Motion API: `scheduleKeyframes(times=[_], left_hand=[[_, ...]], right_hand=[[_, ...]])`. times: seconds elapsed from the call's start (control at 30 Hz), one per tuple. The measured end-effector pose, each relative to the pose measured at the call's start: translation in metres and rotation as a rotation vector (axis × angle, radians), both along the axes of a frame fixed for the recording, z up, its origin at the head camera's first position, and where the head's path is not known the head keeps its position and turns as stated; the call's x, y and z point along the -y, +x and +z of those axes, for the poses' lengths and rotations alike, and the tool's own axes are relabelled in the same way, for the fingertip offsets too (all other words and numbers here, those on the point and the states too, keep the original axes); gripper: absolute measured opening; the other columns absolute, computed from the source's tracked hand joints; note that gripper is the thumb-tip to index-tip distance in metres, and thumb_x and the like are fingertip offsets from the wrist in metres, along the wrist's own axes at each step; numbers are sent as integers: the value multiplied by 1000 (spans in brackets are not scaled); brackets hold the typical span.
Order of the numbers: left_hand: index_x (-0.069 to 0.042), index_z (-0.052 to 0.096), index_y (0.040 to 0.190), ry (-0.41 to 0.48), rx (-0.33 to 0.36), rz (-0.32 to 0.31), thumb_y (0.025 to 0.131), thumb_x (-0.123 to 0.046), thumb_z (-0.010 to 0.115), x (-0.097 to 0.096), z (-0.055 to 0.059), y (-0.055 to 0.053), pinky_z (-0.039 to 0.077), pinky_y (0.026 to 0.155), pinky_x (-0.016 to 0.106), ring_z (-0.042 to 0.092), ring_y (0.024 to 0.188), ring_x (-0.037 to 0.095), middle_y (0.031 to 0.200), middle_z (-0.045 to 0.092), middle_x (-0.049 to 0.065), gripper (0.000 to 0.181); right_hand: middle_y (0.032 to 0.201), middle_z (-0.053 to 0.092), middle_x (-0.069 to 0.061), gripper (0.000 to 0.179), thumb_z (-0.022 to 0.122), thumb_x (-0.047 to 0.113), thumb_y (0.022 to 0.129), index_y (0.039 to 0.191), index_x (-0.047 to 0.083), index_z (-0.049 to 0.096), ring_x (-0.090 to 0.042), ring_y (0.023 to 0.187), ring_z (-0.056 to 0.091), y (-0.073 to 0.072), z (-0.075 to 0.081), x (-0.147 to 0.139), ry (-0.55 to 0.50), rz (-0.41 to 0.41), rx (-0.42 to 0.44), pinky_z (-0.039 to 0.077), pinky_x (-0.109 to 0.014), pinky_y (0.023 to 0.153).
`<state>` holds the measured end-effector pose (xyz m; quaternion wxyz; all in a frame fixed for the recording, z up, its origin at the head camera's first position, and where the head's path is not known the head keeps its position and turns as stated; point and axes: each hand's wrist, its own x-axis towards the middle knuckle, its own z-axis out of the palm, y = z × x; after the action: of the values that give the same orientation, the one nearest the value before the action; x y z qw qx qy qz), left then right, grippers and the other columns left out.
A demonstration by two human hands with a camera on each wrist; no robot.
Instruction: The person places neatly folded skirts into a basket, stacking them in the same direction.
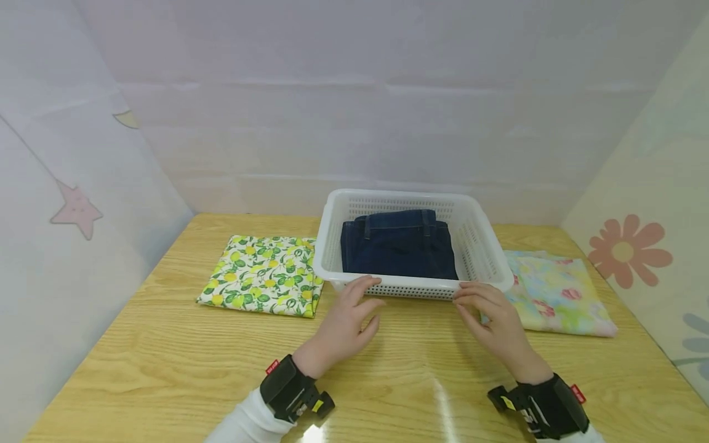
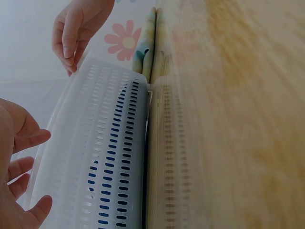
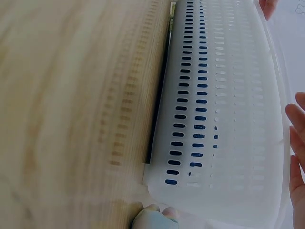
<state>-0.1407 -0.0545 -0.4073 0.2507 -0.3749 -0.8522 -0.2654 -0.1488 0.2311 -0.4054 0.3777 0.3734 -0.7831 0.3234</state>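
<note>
Left hand [image 1: 348, 320] was released, fingers loosely bent at the near rim of the white basket [image 1: 411, 283]. Right hand [image 1: 495, 321] same, released, at the near rim further right. Couldn't tell if any fingertips actually touched the plastic. Basket sat upright near the worktop [image 1: 149, 369] far edge, a bit right of that edge's middle. Dark blue jeans [image 1: 401, 249] lay folded inside, waistband toward the far wall. Lemon-print cloth [image 1: 260, 277] lay folded flat left of the basket, toward the far left corner. Pastel floral cloth [image 1: 562, 295], also folded, lay right of it, near the right edge.
</note>
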Motion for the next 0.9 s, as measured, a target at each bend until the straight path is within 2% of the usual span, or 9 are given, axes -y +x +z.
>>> scheduleKeyframes(times=[0.17,0.23,0.3,0.37,0.43,0.57,0.7,0.8,0.9], left_hand=[[-10,68,100,23,29,0,85,-7,62,1,1,1,37,106,40,45,124,27,128,52,10,16],[-11,67,101,26,27,5,85,-7,62,1,1,1,39,103,39,46,119,25,124,53,9,17],[-10,66,103,26,37,5,86,-7,62,1,1,1,42,100,37,49,115,24,120,54,9,19],[-9,66,106,11,85,-1,86,-7,62,1,0,0,45,96,36,52,111,23,118,55,9,20],[-7,66,109,-33,151,-8,88,-10,61,0,-2,-1,47,93,34,55,107,21,118,55,10,22],[-7,64,115,-222,302,29,91,-19,60,1,-6,-1,47,96,37,55,112,24,124,54,14,26],[-10,59,122,-408,411,99,88,-28,65,2,-9,3,41,103,46,47,125,33,134,49,19,39],[-10,56,127,-473,476,135,84,-33,70,3,-11,4,38,104,50,42,129,37,138,45,21,50],[-11,56,127,-500,504,154,82,-37,72,4,-13,5,37,105,51,39,131,38,140,43,22,54]], right_hand=[[85,68,-11,35,52,30,98,85,4,70,-21,90,61,3,-4,-2,12,10,18,41,-13,94],[85,68,-9,20,58,20,95,87,6,70,-18,84,61,4,-5,-2,40,20,56,43,-11,87],[85,68,-5,5,66,6,87,89,9,69,-14,80,62,5,-6,-3,91,26,124,44,-9,81],[86,68,-2,18,70,-5,78,89,10,69,-13,80,62,7,-8,-3,160,17,201,44,-10,78],[89,67,1,25,72,-7,73,90,11,69,-13,82,62,9,-8,-2,233,-8,282,48,-15,76],[101,66,-1,19,71,4,81,99,9,70,-18,92,62,12,-9,-2,384,-53,485,53,-31,79],[117,60,-8,34,69,20,86,117,6,63,-27,106,58,12,-9,-4,492,-48,683,51,-43,86],[124,56,-14,48,71,30,84,124,6,59,-34,112,54,13,-9,-6,522,-36,743,48,-49,89],[127,53,-19,55,75,33,80,124,6,58,-40,114,51,13,-10,-6,535,-28,761,46,-54,90]])
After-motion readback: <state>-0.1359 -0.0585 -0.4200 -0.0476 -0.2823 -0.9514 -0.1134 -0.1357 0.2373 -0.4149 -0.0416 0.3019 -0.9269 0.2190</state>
